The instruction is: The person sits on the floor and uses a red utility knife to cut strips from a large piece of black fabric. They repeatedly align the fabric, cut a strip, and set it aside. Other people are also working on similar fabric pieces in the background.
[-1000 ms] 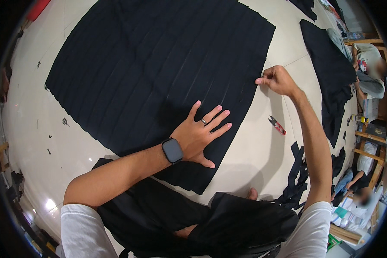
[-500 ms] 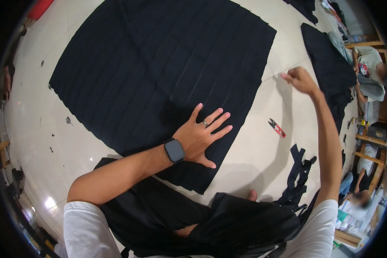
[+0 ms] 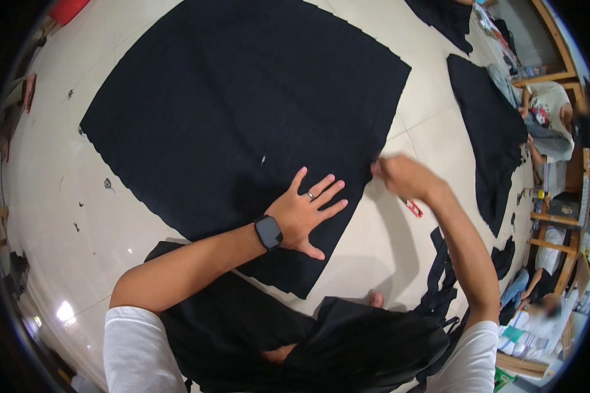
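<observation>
A large black fabric sheet (image 3: 236, 111) lies spread flat on the pale tiled floor (image 3: 65, 216). My left hand (image 3: 305, 213) rests flat on its near corner, fingers spread, with a ring on one finger and a dark smartwatch (image 3: 269, 232) on the wrist. My right hand (image 3: 403, 177) is at the sheet's right edge. It is blurred by motion, so its grip is unclear. A small red-handled cutting tool (image 3: 413, 208) lies on the floor just below that hand.
More black fabric covers my lap (image 3: 295, 334). Black strips (image 3: 439, 275) trail on the floor at my right. Another black piece (image 3: 491, 131) lies further right. Two other people (image 3: 550, 108) sit by wooden shelving (image 3: 557, 223). A red object (image 3: 65, 10) is top left.
My right hand swung out to the right away from the fabric edge, then came back down and left to the edge. The left hand stayed flat in place.
</observation>
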`<move>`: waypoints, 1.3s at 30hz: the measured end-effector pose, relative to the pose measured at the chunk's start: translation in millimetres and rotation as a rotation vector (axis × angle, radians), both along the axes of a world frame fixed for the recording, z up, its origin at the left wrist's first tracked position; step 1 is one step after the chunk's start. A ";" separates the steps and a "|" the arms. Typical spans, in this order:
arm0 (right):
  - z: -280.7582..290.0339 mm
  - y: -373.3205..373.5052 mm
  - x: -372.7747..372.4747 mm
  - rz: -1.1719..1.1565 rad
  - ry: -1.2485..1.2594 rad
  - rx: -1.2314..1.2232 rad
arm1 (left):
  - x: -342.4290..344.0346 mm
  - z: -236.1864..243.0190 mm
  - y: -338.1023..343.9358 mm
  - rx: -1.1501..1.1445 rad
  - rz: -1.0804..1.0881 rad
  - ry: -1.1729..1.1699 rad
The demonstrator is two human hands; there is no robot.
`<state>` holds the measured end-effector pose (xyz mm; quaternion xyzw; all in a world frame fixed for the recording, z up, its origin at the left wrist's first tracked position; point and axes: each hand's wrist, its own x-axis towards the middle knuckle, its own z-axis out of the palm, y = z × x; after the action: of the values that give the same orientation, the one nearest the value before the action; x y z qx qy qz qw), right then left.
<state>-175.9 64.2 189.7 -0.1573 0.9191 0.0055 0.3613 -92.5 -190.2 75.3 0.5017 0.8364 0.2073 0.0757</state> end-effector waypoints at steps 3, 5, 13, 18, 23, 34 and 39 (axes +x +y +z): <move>-14.7 5.7 28.2 -0.197 -0.246 -0.334 | -1.1 2.9 0.6 -0.064 -0.019 -0.017; -28.4 4.9 31.7 -0.359 -0.118 -0.439 | 0.9 6.0 1.5 -0.078 -0.009 0.007; -63.3 32.4 -2.2 -0.417 0.117 -0.435 | 19.7 12.4 -5.2 -0.140 -0.038 -0.024; -71.0 53.9 -21.0 -0.375 0.128 -0.495 | 17.5 12.2 -1.3 -0.156 -0.042 -0.026; -71.1 81.2 -55.9 -0.362 0.101 -0.415 | 16.3 14.0 1.6 -0.197 -0.055 -0.038; -52.3 141.4 -132.7 -0.358 0.186 -0.389 | 15.7 13.7 0.0 -0.215 -0.083 -0.068; -46.2 193.2 -153.6 -0.416 0.247 -0.335 | 15.3 13.4 0.2 -0.211 -0.079 -0.050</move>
<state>-329.5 257.4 143.4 -0.0210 0.9567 -0.2017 0.2090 -77.2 -189.9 88.7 0.5180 0.8311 0.1272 0.1572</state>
